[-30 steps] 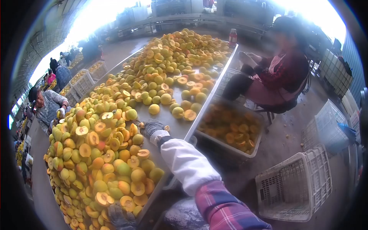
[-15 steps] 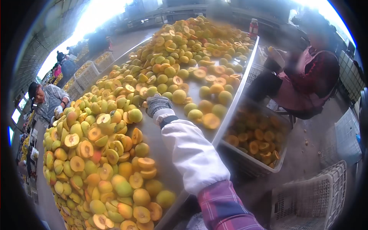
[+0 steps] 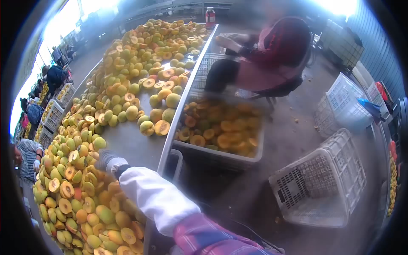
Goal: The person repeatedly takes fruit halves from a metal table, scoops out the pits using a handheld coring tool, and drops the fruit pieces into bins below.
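My right hand [image 3: 108,161], in a grey knitted glove with a white sleeve cover above it, reaches onto the metal table [image 3: 131,142]. Its blurred fingers touch the near edge of a large heap of yellow-orange fruit [image 3: 78,187], many pieces cut in half. Whether anything is between those fingers cannot be made out. More fruit [image 3: 136,59] is piled toward the table's far end. Nothing of my left hand shows.
A crate of halved fruit [image 3: 221,131] stands right of the table, beside a seated person [image 3: 272,55]. An overturned white crate [image 3: 323,182] lies on the floor. A bottle [image 3: 210,17] stands at the far corner. Another person [image 3: 29,157] is at the left.
The view has turned right, so the table now sits further left. My right hand went forward to the fruit, then came back nearer. My left hand, at the bottom edge a second ago, is gone from view.
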### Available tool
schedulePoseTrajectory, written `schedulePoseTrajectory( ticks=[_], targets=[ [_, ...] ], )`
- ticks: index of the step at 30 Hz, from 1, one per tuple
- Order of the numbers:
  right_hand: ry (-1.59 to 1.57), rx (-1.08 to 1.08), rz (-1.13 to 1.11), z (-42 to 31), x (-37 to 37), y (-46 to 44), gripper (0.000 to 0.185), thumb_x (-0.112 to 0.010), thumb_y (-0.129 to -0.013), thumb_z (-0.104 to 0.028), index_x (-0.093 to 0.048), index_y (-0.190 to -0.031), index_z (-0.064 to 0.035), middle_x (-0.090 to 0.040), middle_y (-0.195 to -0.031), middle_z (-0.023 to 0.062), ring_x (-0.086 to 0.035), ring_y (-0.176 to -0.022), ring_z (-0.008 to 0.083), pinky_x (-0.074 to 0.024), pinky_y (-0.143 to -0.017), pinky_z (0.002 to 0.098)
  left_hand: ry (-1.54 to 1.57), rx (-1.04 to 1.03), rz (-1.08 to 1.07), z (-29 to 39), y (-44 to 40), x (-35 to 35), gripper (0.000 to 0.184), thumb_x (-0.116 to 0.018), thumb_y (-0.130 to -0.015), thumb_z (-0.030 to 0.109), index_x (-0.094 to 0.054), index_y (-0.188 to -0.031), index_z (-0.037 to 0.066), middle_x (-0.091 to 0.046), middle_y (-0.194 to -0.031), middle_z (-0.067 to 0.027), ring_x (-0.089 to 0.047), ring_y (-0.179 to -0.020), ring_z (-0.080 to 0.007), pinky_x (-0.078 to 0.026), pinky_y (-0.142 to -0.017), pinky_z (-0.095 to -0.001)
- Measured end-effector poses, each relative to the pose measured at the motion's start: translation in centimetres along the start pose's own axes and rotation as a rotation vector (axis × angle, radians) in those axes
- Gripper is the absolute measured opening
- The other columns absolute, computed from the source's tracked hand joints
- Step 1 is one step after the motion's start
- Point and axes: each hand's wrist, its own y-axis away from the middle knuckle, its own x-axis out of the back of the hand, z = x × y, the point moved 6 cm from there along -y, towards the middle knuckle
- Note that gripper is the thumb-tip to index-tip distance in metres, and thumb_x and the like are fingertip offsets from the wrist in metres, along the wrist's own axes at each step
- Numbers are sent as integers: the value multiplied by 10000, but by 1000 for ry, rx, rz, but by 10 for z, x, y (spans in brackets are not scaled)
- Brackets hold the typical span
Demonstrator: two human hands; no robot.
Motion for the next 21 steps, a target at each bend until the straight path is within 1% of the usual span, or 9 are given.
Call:
schedulePoseTrajectory(
  ticks=[4, 5, 7, 8, 9, 10, 11, 12, 21],
  targets=[
    [-181, 187, -147, -76, -1, 74, 331, -479, -898, -270, -544, -1149, -65, -616, -1072, 220, -608, -948, 393, -498, -779, 445, 12, 25, 38, -1, 11, 2, 572, -560, -904, 482, -572, -1193, -12, -592, -1150, -241, -564, -1071, -392, -452, -950, -488],
    [3, 536, 82, -56, -55, 69, 316, -518, -892, -208, -516, -1179, -76, -611, -1009, 203, -619, -932, 356, -496, -767, 465, 14, 34, 41, 0, 12, 0, 571, -559, -904, 483, -573, -1191, -11, -592, -1148, -240, -565, -1068, -391, -453, -947, -488],
    [-1076, 105, -289, -74, -40, 144, 618, -637, -875, -258, -432, -1401, -8, -552, -1288, 121, -574, -1112, 263, -465, -935, 388, 30, 48, 48, 0, 14, -2, 568, -557, -905, 483, -574, -1187, -9, -594, -1143, -237, -566, -1064, -389, -456, -943, -488],
    [-517, 417, 158, -84, -41, 167, 348, -622, -905, -402, -569, -1081, -107, -570, -725, -14, -536, -508, 144, -438, -442, 286, 38, 63, 45, -1, 16, -3, 566, -556, -905, 483, -575, -1185, -8, -594, -1140, -236, -567, -1061, -388, -457, -940, -488],
    [-891, 151, -283, -92, -51, 190, 428, -617, -881, -528, -583, -1048, -135, -553, -714, -16, -540, -543, 114, -431, -452, 276, 53, 76, 41, -3, 17, -3, 565, -555, -905, 484, -575, -1183, -7, -595, -1138, -234, -568, -1059, -387, -458, -938, -488],
    [-1565, -400, -44, -89, -96, 214, 461, -625, -855, -578, -583, -994, -140, -561, -753, 6, -525, -518, 111, -411, -443, 266, 67, 90, 35, -5, 18, -4, 563, -554, -905, 484, -576, -1181, -6, -596, -1135, -233, -568, -1056, -386, -460, -936, -487],
    [-1260, -118, -523, -100, -87, 239, 564, -645, -827, -605, -552, -1151, -153, -581, -846, 32, -563, -619, 113, -442, -503, 265, 79, 106, 28, -5, 19, -4, 561, -553, -905, 484, -577, -1179, -5, -596, -1133, -232, -569, -1054, -385, -461, -933, -487],
    [-1254, -285, -615, -96, -121, 256, 654, -662, -811, -608, -534, -1253, -143, -612, -967, 66, -579, -772, 91, -460, -599, 268, 95, 121, 24, -6, 21, -5, 560, -552, -905, 485, -577, -1177, -4, -597, -1130, -231, -569, -1051, -384, -462, -931, -487],
    [-1142, -122, -458, -145, -162, 332, 500, -679, -834, -382, -566, -1231, -101, -616, -1067, 76, -584, -913, 138, -466, -750, 295, 456, 308, 15, 1, 42, 24, 547, -544, -905, 487, -584, -1159, 5, -603, -1108, -219, -575, -1029, -374, -474, -910, -486]
  ],
)
